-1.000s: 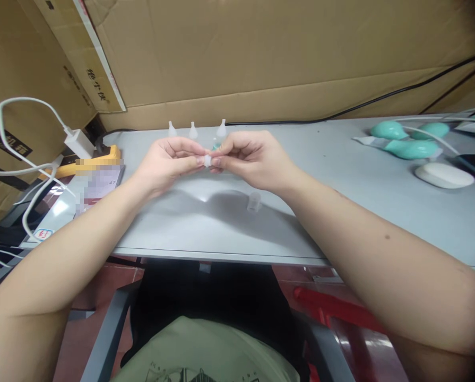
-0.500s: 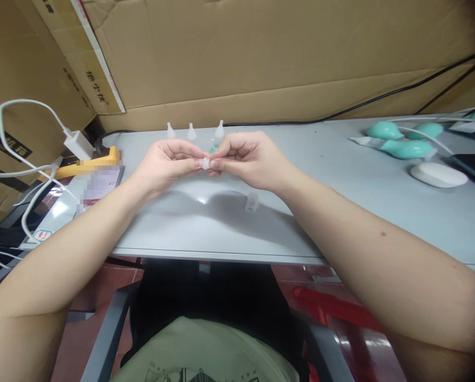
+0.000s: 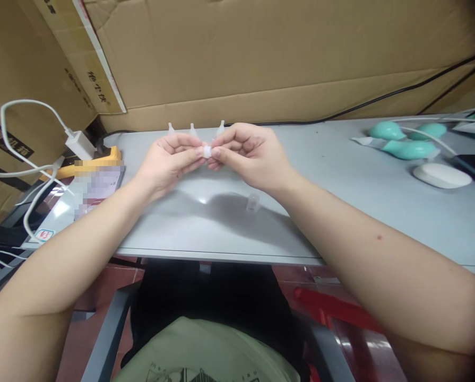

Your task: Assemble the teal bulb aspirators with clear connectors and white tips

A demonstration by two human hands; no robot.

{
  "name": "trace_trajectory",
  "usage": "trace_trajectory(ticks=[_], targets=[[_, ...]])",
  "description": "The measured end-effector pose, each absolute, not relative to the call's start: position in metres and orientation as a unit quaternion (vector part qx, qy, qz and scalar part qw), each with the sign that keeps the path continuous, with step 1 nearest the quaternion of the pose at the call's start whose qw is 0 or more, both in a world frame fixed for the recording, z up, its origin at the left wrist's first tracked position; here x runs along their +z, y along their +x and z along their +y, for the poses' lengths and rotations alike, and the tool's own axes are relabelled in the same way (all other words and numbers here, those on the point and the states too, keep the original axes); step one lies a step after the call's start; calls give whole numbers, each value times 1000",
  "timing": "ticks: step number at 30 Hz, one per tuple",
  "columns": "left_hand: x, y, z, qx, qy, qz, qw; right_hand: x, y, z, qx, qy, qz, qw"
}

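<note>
My left hand point(image 3: 176, 159) and my right hand point(image 3: 248, 154) meet above the middle of the table. Between their thumbs and fingertips is a small white plastic piece point(image 3: 207, 152), pinched from both sides; its ends are hidden by the fingers. Just behind the hands stand three pointed translucent nozzle tips, a left one point(image 3: 171, 129), a middle one point(image 3: 192, 129) and a right one point(image 3: 221, 128), their lower parts mostly covered by my hands. A clear plastic cap-like piece point(image 3: 253, 202) lies on the table in front of my right hand.
Teal rubber bulbs point(image 3: 410, 149) and a white rounded case point(image 3: 442, 175) lie on the grey table point(image 3: 221, 233) at right. A yellow power strip point(image 3: 109, 159) with a white charger point(image 3: 80, 144) and cables sits at left. Cardboard point(image 3: 261, 58) walls the back.
Both hands have risen slightly with the small white piece still pinched between them. The teal part that showed behind the fingers is now hidden.
</note>
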State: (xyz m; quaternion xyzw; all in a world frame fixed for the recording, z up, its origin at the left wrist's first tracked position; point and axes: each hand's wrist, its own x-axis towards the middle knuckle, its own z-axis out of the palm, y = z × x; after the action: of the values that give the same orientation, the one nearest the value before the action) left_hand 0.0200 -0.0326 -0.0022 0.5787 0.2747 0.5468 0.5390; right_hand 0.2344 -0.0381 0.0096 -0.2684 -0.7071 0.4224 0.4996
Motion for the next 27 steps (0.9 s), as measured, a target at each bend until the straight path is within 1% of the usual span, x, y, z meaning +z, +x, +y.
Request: trace_trajectory(ticks=[3, 7, 11, 14, 18, 20, 27], targets=[[-3, 22, -30, 561, 579, 263, 530, 8, 233, -41, 346, -283, -722, 528], [-4, 21, -29, 559, 578, 264, 533, 3, 234, -40, 254, -281, -765, 521], [-4, 19, -29, 546, 588, 271, 531, 3, 235, -40, 225, -263, -788, 510], [-4, 17, -29, 536, 606, 277, 519, 6, 237, -39, 258, -264, -785, 498], [-4, 18, -31, 526, 609, 280, 524, 12, 240, -38, 382, -260, -755, 466], [-4, 18, -31, 523, 606, 279, 531, 14, 240, -38, 421, -257, -741, 455], [-1, 15, -34, 509, 615, 296, 525, 14, 238, -39, 492, -255, -702, 447]])
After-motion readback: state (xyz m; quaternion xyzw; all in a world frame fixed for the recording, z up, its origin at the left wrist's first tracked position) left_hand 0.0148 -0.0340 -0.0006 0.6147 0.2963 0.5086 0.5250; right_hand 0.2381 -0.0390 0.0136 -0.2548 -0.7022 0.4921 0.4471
